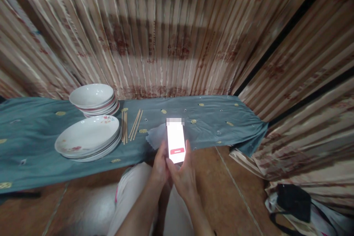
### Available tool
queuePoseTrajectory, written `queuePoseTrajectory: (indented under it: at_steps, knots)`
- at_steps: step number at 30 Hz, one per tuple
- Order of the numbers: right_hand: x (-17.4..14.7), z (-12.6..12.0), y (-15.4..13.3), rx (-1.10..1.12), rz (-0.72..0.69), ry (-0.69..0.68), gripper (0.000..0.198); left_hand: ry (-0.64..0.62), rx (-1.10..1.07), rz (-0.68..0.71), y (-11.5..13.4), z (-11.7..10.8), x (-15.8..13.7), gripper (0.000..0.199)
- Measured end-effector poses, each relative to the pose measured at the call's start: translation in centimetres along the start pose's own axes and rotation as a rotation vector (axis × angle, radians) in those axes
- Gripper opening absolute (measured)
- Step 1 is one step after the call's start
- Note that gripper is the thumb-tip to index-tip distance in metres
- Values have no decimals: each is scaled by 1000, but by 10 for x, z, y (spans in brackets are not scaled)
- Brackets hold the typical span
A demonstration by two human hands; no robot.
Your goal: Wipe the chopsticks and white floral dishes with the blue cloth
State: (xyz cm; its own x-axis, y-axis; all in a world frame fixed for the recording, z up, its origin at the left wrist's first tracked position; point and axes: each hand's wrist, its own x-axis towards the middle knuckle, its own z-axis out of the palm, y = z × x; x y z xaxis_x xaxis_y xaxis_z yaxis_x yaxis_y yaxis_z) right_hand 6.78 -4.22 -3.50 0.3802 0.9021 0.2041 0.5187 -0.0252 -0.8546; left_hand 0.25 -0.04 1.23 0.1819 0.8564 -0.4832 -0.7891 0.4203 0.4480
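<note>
A smartphone [176,139] with a bright white screen and a red bar near its bottom is held upright in front of me. My left hand [160,164] wraps its lower left side. On the lower right, my right hand [184,173] grips it too, the thumb by the bottom of the screen. Behind the phone lies a pale bluish cloth [155,137] with a scalloped edge, partly hidden. Left of it, several wooden chopsticks [136,124] rest on the table.
A stack of oval plates [88,134] and a stack of bowls [92,96] stand on the left of the table, on a green tablecloth [210,125]. Patterned curtains [166,37] hang behind and to the right. A black bag [294,201] lies low at the right.
</note>
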Motion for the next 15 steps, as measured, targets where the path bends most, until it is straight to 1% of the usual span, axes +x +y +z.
queuePoseTrajectory:
  at_steps: [5,8,12,15]
  knots:
    - [4,4,-1,24,31,38,92,-18,-17,-46,-5,-4,3,46]
    - [7,4,-2,27,60,33,95,-26,-17,-63,-7,-6,6,49]
    - [11,4,1,34,100,11,94,-28,15,-79,-9,-5,8,49]
    - [14,4,6,50,106,49,94,-40,55,-94,-12,-4,9,48]
